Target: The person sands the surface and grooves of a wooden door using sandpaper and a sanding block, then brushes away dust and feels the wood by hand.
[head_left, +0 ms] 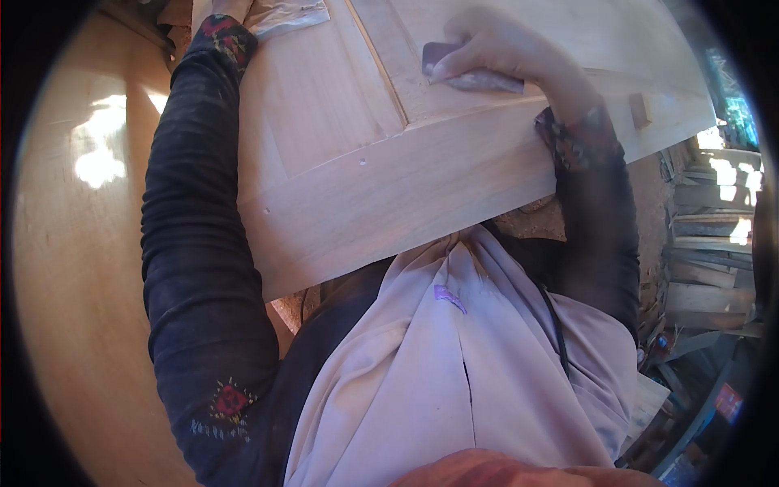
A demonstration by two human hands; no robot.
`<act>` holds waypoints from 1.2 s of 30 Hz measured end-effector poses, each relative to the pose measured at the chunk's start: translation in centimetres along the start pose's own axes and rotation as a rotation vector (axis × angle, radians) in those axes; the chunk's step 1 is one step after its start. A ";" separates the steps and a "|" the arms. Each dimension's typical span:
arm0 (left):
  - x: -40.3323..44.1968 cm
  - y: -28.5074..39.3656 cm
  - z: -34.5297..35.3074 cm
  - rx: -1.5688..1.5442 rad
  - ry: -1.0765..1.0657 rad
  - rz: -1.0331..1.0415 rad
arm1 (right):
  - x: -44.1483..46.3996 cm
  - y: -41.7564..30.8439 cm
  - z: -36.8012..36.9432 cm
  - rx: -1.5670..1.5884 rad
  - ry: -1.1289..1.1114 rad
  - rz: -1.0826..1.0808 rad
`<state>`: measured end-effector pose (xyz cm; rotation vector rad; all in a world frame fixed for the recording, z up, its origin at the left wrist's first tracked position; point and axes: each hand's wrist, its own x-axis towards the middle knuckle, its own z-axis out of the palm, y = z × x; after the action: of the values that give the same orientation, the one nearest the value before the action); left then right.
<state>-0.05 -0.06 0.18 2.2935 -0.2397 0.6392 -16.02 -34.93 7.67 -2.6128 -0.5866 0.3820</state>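
Observation:
My right hand is closed on a folded piece of sandpaper, brownish purple, and presses it on a pale wooden door. The sandpaper lies at the lower edge of a recessed panel, close to the door's wide bottom rail. At the upper left only the back part of my left hand shows. Its fingers are cut off by the top of the view. Beside that hand a thin whitish sheet, cloth or plastic, rests crumpled on the door.
A small wooden block sits near the door's right edge. Along the left stands a large varnished wooden board with bright sun patches. Wood offcuts are piled on the right. My light apron hangs close to the door's near edge.

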 end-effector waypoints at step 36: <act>0.2 -0.3 0.2 -0.067 -0.008 -0.017 | -0.4 0.4 -0.3 0.092 -0.062 0.005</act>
<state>0.30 0.03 0.03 2.2323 -0.2409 0.6047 -16.19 -35.50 7.80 -2.5224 -0.5692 0.4819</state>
